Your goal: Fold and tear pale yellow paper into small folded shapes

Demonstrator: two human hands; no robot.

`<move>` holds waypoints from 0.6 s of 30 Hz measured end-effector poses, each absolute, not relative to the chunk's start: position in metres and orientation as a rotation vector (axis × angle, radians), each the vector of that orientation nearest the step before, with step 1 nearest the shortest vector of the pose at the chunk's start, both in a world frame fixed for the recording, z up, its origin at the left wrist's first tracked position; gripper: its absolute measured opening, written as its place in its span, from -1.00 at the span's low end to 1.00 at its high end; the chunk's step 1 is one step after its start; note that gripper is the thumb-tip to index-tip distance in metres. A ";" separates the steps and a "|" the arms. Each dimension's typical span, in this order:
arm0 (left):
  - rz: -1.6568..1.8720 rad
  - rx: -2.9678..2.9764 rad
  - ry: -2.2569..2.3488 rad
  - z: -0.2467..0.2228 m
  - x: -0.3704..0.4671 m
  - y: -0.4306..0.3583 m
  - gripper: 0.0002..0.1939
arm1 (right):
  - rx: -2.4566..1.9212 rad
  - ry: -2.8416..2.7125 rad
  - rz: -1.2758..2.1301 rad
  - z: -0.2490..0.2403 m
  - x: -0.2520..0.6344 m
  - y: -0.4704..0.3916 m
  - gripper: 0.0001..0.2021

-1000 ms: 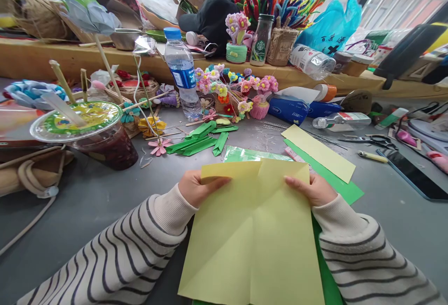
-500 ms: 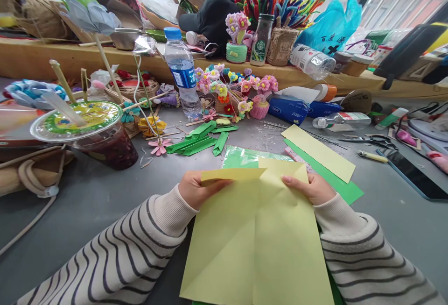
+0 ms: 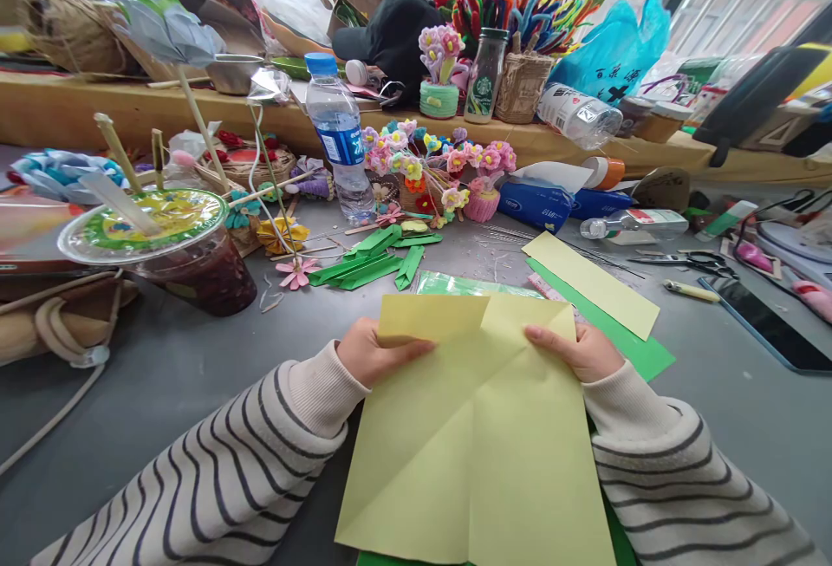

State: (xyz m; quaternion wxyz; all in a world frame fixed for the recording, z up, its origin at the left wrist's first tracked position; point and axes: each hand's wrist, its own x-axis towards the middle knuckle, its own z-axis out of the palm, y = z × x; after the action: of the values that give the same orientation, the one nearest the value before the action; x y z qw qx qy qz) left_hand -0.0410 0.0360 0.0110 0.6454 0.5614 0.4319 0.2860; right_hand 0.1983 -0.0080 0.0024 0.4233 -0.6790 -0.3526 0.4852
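Observation:
A creased sheet of yellow paper (image 3: 474,445) is held up between both hands. My left hand (image 3: 373,354) pinches its upper left side, thumb on the near face and the other fingers hidden behind. On that side a folded flap at the top stands up above my thumb. My right hand (image 3: 581,348) grips the upper right edge the same way. Creases run down the middle and diagonally across the sheet. Green paper (image 3: 620,531) shows beneath its lower edge. Beyond the sheet lies a clear plastic packet (image 3: 455,283) with green in it.
Folded green strips (image 3: 367,258) lie past my left hand, near a water bottle (image 3: 341,141). A lidded drink cup (image 3: 195,271) stands left. To the right are a cut yellow strip (image 3: 594,284), scissors (image 3: 698,261), a craft knife (image 3: 692,291) and a phone (image 3: 773,323).
The yellow flap by my left hand has tilted upright, so more of its face shows. My left hand has shifted slightly; the right hand stays nearly still.

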 end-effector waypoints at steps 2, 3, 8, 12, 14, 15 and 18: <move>0.724 1.281 0.969 0.010 -0.040 0.034 -0.77 | -1.689 -0.823 1.278 0.002 0.199 -0.007 -0.57; 0.748 1.273 0.967 0.009 -0.039 0.033 -0.77 | -1.677 -0.793 1.314 0.002 0.200 -0.007 -0.56; 0.734 1.274 0.975 0.010 -0.037 0.031 -0.76 | -1.660 -0.778 1.347 0.003 0.201 -0.006 -0.57; 0.758 1.311 0.978 0.010 -0.039 0.032 -0.78 | -1.662 -0.790 1.351 0.006 0.201 -0.006 -0.63; 0.756 1.316 0.978 0.011 -0.040 0.033 -0.79 | -1.678 -0.794 1.346 0.009 0.200 -0.007 -0.67; 0.757 1.302 0.994 0.011 -0.040 0.033 -0.80 | -1.694 -0.795 1.341 0.012 0.199 -0.008 -0.69; 0.751 1.227 1.074 0.015 -0.038 0.032 -0.79 | -1.716 -0.780 1.332 0.018 0.195 -0.010 -0.73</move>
State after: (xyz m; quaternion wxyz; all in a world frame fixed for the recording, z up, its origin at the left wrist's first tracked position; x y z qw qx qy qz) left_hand -0.0382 0.0324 0.0154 0.6234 0.5343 0.4679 0.3271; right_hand 0.1953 -0.0102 0.0183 0.4049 -0.6797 -0.3090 0.5278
